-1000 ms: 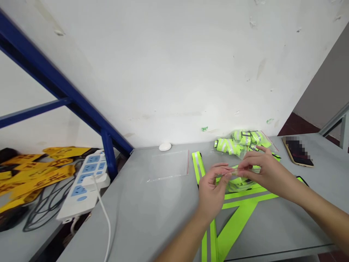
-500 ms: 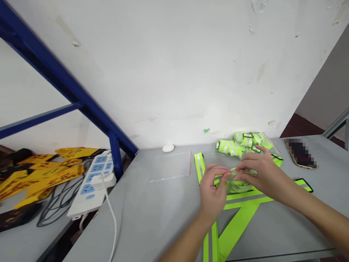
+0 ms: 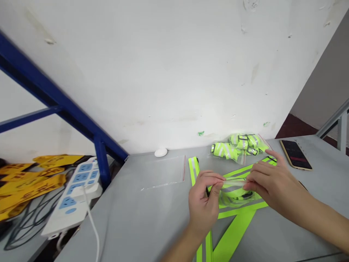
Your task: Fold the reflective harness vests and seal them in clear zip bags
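Note:
Between my hands is a clear zip bag (image 3: 237, 196) with a rolled yellow-green reflective strap inside. My left hand (image 3: 204, 194) pinches the left end of the bag's top edge between thumb and fingers. The right end of that edge is pinched by my right hand (image 3: 268, 178), its little finger raised. Under the bag, a loose reflective strap harness (image 3: 233, 233) lies spread on the grey table (image 3: 141, 222). Packed bags of the same straps (image 3: 240, 145) lie behind my hands, against the wall.
A flat clear bag (image 3: 166, 171) lies left of my hands, with a white rounded object (image 3: 160, 152) behind it. At right is a phone (image 3: 296, 154). A power strip (image 3: 73, 196), its white cable and yellow straps (image 3: 35, 182) are at left, beside a blue metal frame (image 3: 102, 160).
The view has shifted slightly right. My right hand has moved to the right end of the bag's top edge, which now shows stretched straight between both hands.

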A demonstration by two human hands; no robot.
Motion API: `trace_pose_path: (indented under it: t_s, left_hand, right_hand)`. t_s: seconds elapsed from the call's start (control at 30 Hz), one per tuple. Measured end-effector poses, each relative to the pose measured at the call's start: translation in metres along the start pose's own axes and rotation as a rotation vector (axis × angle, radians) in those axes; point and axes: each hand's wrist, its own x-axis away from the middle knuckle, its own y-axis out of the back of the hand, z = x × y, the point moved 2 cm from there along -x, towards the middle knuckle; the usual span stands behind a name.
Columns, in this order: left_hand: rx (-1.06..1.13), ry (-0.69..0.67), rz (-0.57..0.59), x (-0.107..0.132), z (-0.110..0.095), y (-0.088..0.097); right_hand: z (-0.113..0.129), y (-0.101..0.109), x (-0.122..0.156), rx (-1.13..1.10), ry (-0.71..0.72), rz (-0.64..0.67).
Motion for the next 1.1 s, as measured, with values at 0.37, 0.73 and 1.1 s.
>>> trace_pose_path:
  t_s: [0.37, 0.73, 1.1]
  left_hand:
    - [-0.580, 0.079, 0.221, -0.071, 0.033, -0.011]
    - [-1.044, -0.016, 0.682, -0.085, 0.136, -0.051]
    - [-0.923, 0.027, 0.732, -0.090, 0.117, -0.040]
  right_hand:
    - [-0.086, -0.065, -0.057, -1.069, -0.705, -0.058]
    - [-0.096, -0.072, -0.010, -0.896, -0.679, -0.013]
    - [-0.077, -0.078, 0.095, -0.146, -0.357, 0.468]
